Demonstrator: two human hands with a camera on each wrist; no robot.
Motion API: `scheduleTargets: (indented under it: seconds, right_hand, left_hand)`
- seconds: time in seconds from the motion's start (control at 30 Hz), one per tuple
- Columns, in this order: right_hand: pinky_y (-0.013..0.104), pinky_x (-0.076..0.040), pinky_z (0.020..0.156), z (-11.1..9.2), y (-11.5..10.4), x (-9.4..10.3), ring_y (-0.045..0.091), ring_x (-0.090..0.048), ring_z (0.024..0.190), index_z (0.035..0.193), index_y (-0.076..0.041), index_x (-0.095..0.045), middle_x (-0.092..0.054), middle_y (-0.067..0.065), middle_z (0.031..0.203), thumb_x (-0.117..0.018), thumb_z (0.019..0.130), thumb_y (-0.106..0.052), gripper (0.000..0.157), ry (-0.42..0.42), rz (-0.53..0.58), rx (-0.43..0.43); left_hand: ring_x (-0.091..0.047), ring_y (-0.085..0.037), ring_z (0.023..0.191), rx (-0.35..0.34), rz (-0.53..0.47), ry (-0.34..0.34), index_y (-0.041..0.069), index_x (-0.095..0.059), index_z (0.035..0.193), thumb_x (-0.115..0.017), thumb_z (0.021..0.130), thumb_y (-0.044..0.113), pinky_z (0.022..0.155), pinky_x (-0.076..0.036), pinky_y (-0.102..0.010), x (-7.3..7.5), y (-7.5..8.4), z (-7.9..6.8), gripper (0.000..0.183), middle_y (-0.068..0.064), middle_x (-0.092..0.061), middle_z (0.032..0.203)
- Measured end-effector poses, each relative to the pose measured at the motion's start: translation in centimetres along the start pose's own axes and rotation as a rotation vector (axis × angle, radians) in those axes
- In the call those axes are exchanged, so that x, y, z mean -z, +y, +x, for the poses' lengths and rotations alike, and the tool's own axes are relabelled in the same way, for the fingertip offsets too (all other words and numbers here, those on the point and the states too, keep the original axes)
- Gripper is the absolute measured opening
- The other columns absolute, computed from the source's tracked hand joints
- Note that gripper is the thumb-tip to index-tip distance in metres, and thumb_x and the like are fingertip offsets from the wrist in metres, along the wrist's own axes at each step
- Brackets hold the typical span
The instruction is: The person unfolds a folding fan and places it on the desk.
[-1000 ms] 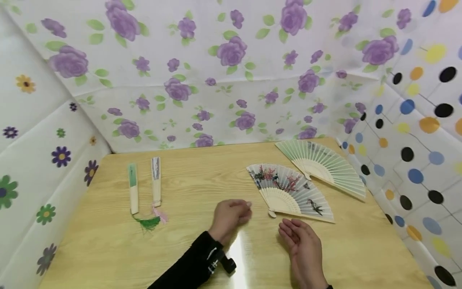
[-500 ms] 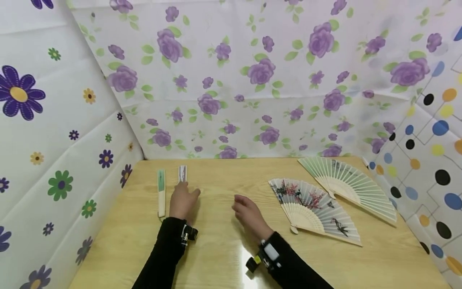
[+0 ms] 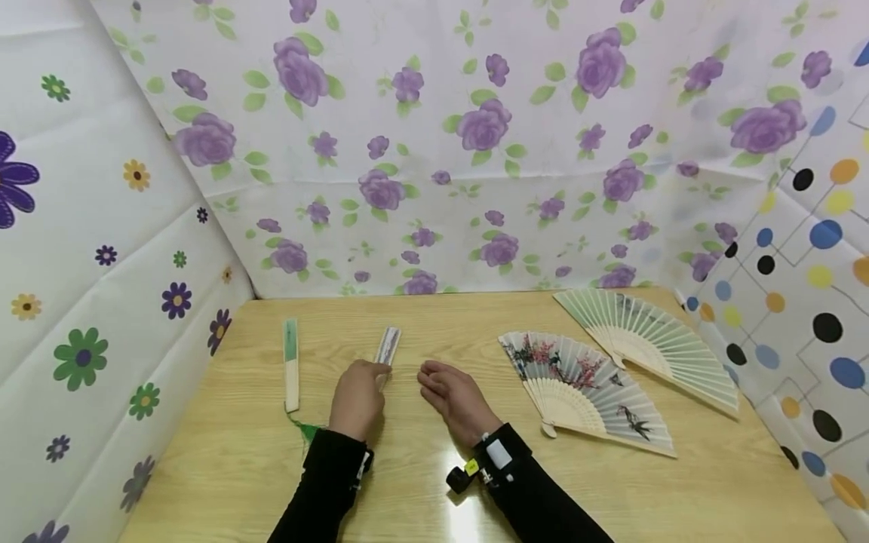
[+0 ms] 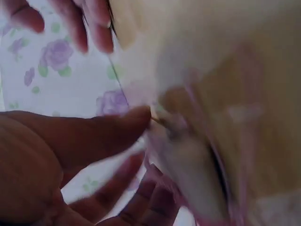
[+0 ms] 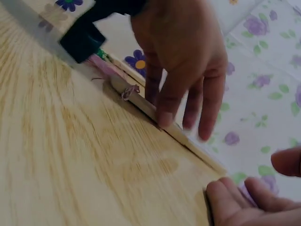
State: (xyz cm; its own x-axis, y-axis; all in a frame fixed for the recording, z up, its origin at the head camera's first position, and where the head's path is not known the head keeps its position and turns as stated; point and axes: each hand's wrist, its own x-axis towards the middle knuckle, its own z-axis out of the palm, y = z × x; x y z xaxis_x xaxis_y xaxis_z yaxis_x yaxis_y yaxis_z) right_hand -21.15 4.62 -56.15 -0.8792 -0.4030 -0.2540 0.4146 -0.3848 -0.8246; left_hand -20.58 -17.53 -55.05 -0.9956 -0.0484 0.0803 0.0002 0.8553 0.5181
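Observation:
My left hand (image 3: 358, 400) pinches a folded hand fan (image 3: 389, 345) with a pale grey printed leaf, tilted to the right over the table. In the left wrist view, thumb and fingers grip around its stick end (image 4: 188, 174), where a blurred pink tassel (image 4: 202, 113) hangs. From the right wrist view, the folded fan's edge (image 5: 146, 108) runs low along the wooden table under my left hand. My right hand (image 3: 456, 400) is near the fan's other side, fingers together and slightly bent, holding nothing. A second folded fan (image 3: 290, 366), green-leafed with a green tassel (image 3: 308, 431), lies at left.
At the right of the wooden table (image 3: 407, 498) lie two spread fans: a grey one with blossoms and birds (image 3: 591, 388) and a pale green one (image 3: 652, 347) behind it. Patterned cloth walls (image 3: 434, 188) enclose the back and both sides.
Both hands have moved left from near the spread fans. My left hand has taken hold of the grey folded fan and brought it rightward, tilting it; my right hand has come close.

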Motion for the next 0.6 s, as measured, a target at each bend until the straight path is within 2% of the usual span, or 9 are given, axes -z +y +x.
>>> scheduleTargets:
  seconds: [0.07,0.17,0.23,0.33,0.4,0.47,0.5,0.57,0.6]
  right_hand:
    - [0.045,-0.032,0.147,-0.1,-0.1,0.3,0.043,-0.025,0.176,0.176,0.007,-0.028,-0.025,0.029,0.186,-0.041,0.120,-0.007,0.059,-0.020,0.024,-0.002]
    - [0.047,-0.028,0.148,-0.2,-0.1,0.6,0.043,-0.021,0.177,0.177,0.007,-0.025,-0.022,0.029,0.187,-0.038,0.122,-0.009,0.058,-0.051,0.049,-0.003]
    - [0.048,-0.027,0.149,-0.3,-0.1,0.7,0.044,-0.020,0.177,0.177,0.007,-0.024,-0.020,0.030,0.187,-0.036,0.123,-0.009,0.058,-0.062,0.054,0.002]
    - [0.049,-0.028,0.148,-0.2,0.0,0.7,0.045,-0.021,0.177,0.177,0.008,-0.024,-0.022,0.031,0.186,-0.036,0.123,-0.010,0.058,-0.057,0.054,0.013]
    - [0.049,-0.029,0.147,0.1,0.0,0.6,0.046,-0.024,0.176,0.176,0.009,-0.025,-0.024,0.032,0.185,-0.038,0.122,-0.010,0.058,-0.059,0.058,0.022]
    - [0.049,-0.034,0.146,0.2,-0.2,0.7,0.047,-0.027,0.174,0.176,0.009,-0.025,-0.026,0.033,0.184,-0.040,0.122,-0.011,0.059,-0.054,0.056,0.028]
    - [0.048,-0.037,0.144,0.2,-0.3,0.8,0.047,-0.029,0.174,0.176,0.009,-0.026,-0.028,0.033,0.183,-0.041,0.122,-0.012,0.059,-0.048,0.059,0.023]
    - [0.045,-0.043,0.141,0.1,-0.3,1.0,0.047,-0.033,0.172,0.176,0.008,-0.027,-0.031,0.032,0.183,-0.042,0.122,-0.012,0.059,-0.040,0.050,0.017]
    - [0.044,-0.046,0.139,0.0,-0.4,1.1,0.046,-0.035,0.172,0.176,0.007,-0.027,-0.032,0.032,0.183,-0.042,0.122,-0.013,0.059,-0.037,0.042,0.013]
  left_hand:
    - [-0.073,-0.045,0.099,0.017,0.055,0.014,-0.003,-0.080,0.127,-0.085,0.088,-0.006,0.069,-0.065,-0.050,0.1,0.4,-0.7,0.040,-0.029,-0.072,0.118]
    - [-0.069,-0.038,0.078,0.110,0.093,-0.027,-0.008,-0.077,0.103,-0.094,0.089,0.007,0.055,-0.059,-0.045,2.1,2.1,-2.4,0.026,-0.024,-0.070,0.094]
    - [-0.061,-0.029,0.063,0.146,0.096,-0.067,-0.002,-0.071,0.081,-0.092,0.092,0.011,0.049,-0.050,-0.036,3.0,2.7,-3.1,0.026,-0.014,-0.063,0.074]
    - [-0.049,-0.018,0.053,0.185,0.052,-0.135,0.010,-0.057,0.064,-0.087,0.096,0.013,0.046,-0.037,-0.027,4.0,3.7,-3.8,0.044,-0.001,-0.049,0.059]
    - [-0.043,-0.014,0.050,0.171,0.020,-0.149,0.017,-0.048,0.058,-0.085,0.096,0.014,0.045,-0.031,-0.025,3.6,3.1,-3.8,0.053,0.005,-0.041,0.055]
    - [-0.039,-0.012,0.047,0.169,-0.013,-0.165,0.019,-0.044,0.055,-0.087,0.095,0.015,0.044,-0.029,-0.024,3.2,2.8,-3.5,0.059,0.006,-0.036,0.052]
    - [-0.040,-0.012,0.047,0.155,-0.026,-0.164,0.019,-0.045,0.055,-0.088,0.094,0.015,0.044,-0.031,-0.024,2.9,2.5,-3.5,0.059,0.006,-0.038,0.052]
    - [-0.042,-0.011,0.048,0.108,-0.053,-0.151,0.018,-0.052,0.059,-0.092,0.093,0.017,0.045,-0.033,-0.024,1.3,0.6,-3.0,0.052,0.006,-0.044,0.055]
    - [-0.047,-0.013,0.051,0.104,-0.069,-0.155,0.016,-0.059,0.064,-0.093,0.093,0.017,0.047,-0.037,-0.026,1.1,0.5,-3.0,0.045,0.003,-0.051,0.059]
